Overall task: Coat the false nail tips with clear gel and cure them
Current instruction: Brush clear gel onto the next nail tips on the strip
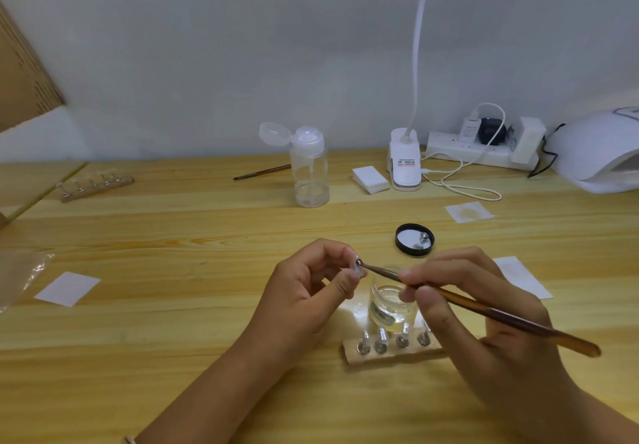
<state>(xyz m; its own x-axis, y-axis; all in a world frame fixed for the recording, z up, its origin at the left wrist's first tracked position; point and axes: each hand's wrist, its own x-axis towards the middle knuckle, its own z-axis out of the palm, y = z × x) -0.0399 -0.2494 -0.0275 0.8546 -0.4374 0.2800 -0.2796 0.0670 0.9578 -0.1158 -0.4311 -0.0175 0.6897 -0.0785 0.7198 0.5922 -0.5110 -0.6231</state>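
The left hand (304, 291) pinches a clear nail tip (358, 272) between thumb and fingertips above the wooden table (173, 322). The right hand (484, 312) grips a brown gel brush (484, 310), its bristles touching the tip. Behind sits the open gel jar (392, 305), beside a wooden stand (390, 350) of nail tips.

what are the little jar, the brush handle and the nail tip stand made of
Jar: clear glass or hard plastic, glossy; the liquid shows through, so I can't tell which.
Brush handle: translucent amber-brown, shiny, likely plastic or lacquered wood.
Nail tip stand: pale, matt, looks like bare wood.
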